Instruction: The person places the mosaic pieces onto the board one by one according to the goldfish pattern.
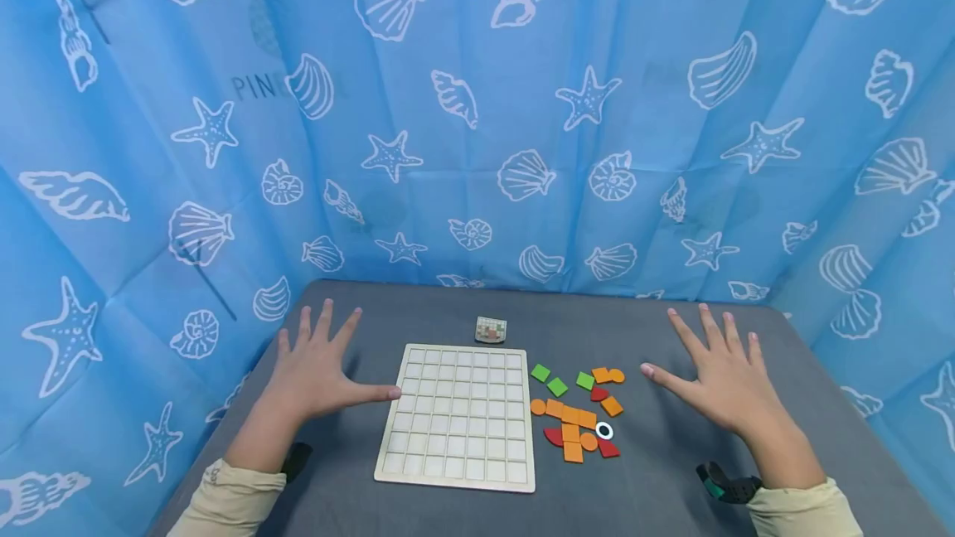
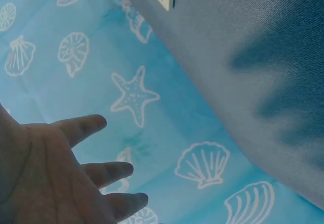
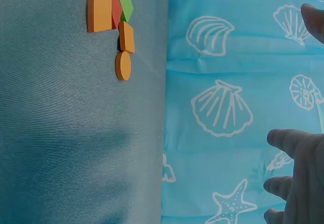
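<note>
A pale grid board with many square cells lies on the grey table. My left hand hovers at its left with fingers spread, and the thumb tip overlaps the board's left edge in the head view. On the right, my right hand is held over the table, fingers spread, holding nothing. Between board and right hand lies a loose group of flat pieces: orange squares, orange discs, green squares, red quarter-round pieces and a white ring. Both wrist views show straight, bare fingers.
A small card with a coloured grid pattern lies behind the board. The grey tabletop ends at a blue curtain with white shell prints, which surrounds the back and sides. Dark bands sit at both wrists.
</note>
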The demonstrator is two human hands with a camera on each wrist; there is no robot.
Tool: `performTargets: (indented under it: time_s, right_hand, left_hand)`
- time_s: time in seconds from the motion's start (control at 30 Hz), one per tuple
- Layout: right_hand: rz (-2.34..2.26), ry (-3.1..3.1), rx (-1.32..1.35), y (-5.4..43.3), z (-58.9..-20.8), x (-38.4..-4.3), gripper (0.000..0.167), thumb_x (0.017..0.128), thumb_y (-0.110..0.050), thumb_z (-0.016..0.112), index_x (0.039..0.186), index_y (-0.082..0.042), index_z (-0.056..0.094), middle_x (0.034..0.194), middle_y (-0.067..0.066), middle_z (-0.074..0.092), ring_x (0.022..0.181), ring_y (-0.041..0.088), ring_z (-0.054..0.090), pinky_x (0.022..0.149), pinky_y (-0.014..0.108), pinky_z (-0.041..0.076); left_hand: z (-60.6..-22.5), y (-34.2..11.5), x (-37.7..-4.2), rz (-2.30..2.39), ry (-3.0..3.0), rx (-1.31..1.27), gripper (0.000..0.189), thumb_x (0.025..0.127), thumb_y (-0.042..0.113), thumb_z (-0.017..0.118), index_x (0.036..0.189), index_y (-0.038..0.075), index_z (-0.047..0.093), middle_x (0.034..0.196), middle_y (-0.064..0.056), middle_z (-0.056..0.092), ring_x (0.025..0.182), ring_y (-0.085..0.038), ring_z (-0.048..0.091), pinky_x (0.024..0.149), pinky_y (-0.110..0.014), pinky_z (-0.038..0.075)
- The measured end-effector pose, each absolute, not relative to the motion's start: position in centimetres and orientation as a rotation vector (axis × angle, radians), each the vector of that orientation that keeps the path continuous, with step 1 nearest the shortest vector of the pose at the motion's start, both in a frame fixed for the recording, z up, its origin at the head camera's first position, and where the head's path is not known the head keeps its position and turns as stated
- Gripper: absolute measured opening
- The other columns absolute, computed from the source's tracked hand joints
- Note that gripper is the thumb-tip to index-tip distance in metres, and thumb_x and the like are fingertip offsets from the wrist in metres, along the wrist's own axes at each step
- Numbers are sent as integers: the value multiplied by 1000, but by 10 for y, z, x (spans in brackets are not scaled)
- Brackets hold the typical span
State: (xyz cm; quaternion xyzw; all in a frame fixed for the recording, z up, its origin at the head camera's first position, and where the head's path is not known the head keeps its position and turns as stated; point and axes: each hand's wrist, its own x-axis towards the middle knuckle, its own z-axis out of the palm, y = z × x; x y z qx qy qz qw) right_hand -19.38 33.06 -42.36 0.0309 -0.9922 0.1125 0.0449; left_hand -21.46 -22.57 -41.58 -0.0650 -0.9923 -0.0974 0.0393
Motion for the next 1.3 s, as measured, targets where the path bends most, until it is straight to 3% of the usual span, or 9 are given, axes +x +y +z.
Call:
performTargets:
  time_s: [0.1, 0.2, 0.3, 0.37, 0.47, 0.8, 0.97, 1.17, 1.3]
  right_hand:
    - [347, -3035, 118, 331, -423, -194, 109, 93, -77, 58, 171, -13, 16, 172, 37, 6, 155, 67, 2, 117, 86, 3]
    - [331, -3070, 150, 330, -420, -195, 100, 94, -69, 66, 164, -4, 37, 165, 38, 30, 148, 65, 31, 112, 83, 29]
    - [373, -3165, 182, 331, -418, -197, 81, 96, -57, 72, 147, 4, 57, 141, 36, 59, 123, 56, 60, 93, 73, 52]
    - [424, -3226, 194, 330, -418, -199, 70, 97, -49, 74, 138, 6, 63, 127, 32, 68, 109, 49, 68, 84, 66, 57]
    - [467, -3259, 193, 328, -420, -200, 63, 97, -44, 75, 134, 6, 65, 121, 29, 71, 102, 43, 71, 80, 62, 59]
    - [632, -3108, 270, 315, -443, -193, 49, 95, -33, 80, 128, 2, 72, 123, 22, 72, 103, 36, 71, 85, 57, 61]
    - [726, -2986, 345, 307, -456, -194, 38, 94, -27, 82, 123, -3, 75, 118, 16, 73, 102, 32, 69, 84, 56, 60]
    - [814, -2862, 449, 299, -468, -200, 33, 92, -18, 84, 122, -5, 76, 117, 12, 71, 103, 31, 66, 88, 57, 57]
    - [849, -2831, 506, 291, -475, -207, 33, 93, -16, 84, 123, -5, 76, 119, 13, 70, 107, 35, 66, 91, 61, 57]
  left_hand:
    - [-416, -227, -214, -301, -3054, -195, 144, 61, 103, 62, 170, 14, 28, 173, -33, 14, 158, -62, 8, 118, -86, 14]
    - [-416, -229, -214, -305, -3106, -197, 127, 75, 93, 65, 162, 4, 42, 162, -35, 39, 148, -60, 38, 112, -79, 37]
    - [-418, -230, -214, -356, -3202, -209, 97, 88, 73, 71, 147, -4, 57, 140, -30, 62, 124, -51, 63, 95, -66, 55]
    - [-420, -231, -214, -404, -3257, -221, 84, 92, 63, 74, 141, -4, 62, 132, -26, 69, 116, -45, 69, 89, -61, 58]
    - [-425, -232, -214, -462, -3280, -231, 78, 92, 58, 76, 139, -3, 64, 131, -23, 70, 113, -41, 70, 87, -59, 59]
    - [-450, -230, -218, -771, -3238, -247, 69, 94, 52, 78, 136, -2, 65, 116, -18, 69, 91, -25, 66, 76, -45, 56]
    - [-467, -224, -221, -911, -3162, -231, 66, 95, 47, 77, 134, -4, 65, 115, -18, 70, 92, -24, 66, 74, -45, 57]
    - [-475, -213, -227, -1162, -3112, -186, 67, 100, 41, 73, 145, -5, 57, 106, -12, 66, 75, -21, 64, 65, -39, 52]
    - [-475, -204, -230, -1318, -3090, -134, 64, 101, 35, 72, 149, -5, 53, 108, -15, 65, 72, -20, 67, 63, -38, 57]
